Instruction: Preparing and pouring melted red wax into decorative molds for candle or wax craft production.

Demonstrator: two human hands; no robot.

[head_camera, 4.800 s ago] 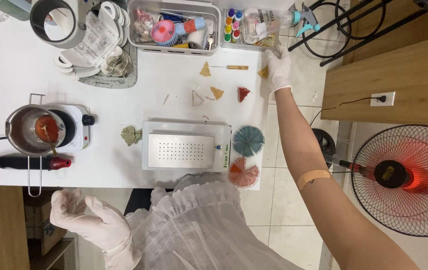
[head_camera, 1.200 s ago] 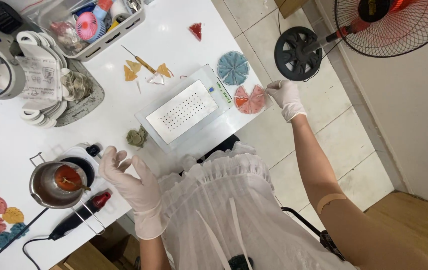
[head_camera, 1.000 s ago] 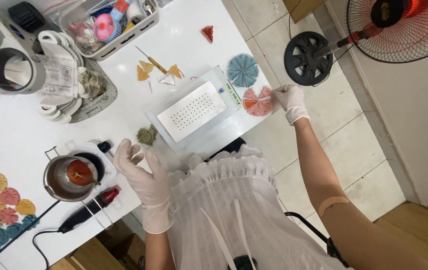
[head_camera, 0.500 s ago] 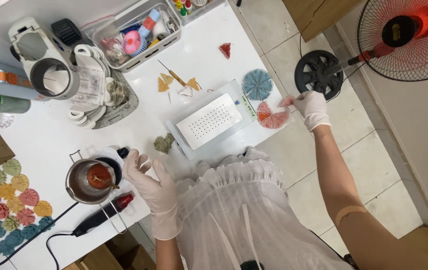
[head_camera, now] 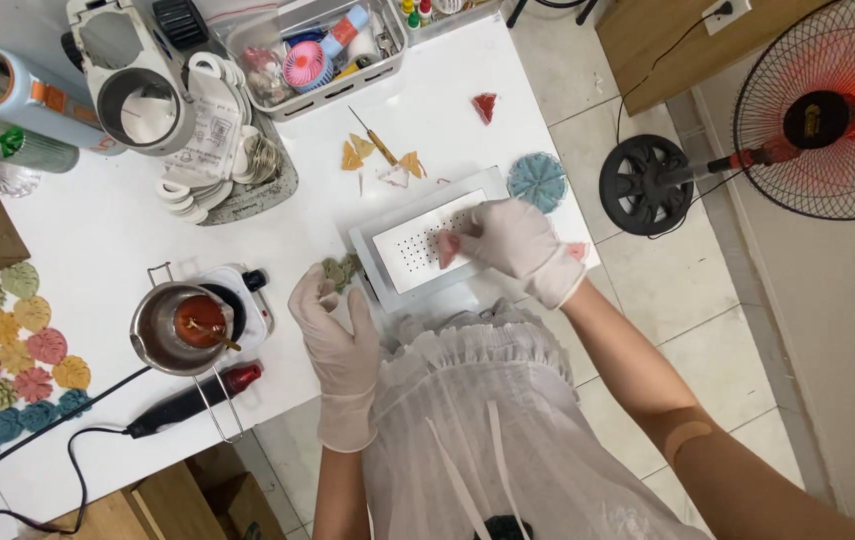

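Resting now on the white perforated tray, the right hand, gloved, pinches a pink fan-shaped piece between its fingertips; half a second ago that hand was out at the table's edge beside the teal rosette, so the pink piece has come off the edge and onto the tray.

- Left hand: gloved, fingers spread and holding nothing, hovering at the table edge as before, just beside a small green rosette.
- White table: carries everything listed below.
- Steel pot of red wax: on a small white hotplate, a stick leaning in it; black-and-red handled tool lies in front.
- Teal rosette: flat near the tray's far corner, now alone.
- Yellow fan pieces: scattered beyond the tray, a thin stick among them; one red piece farther on.
- Coloured rosettes: rows at the left edge.
- Clear supply bin: far side, crowded with small items.
- Floor fan: off the table, on the tiles.
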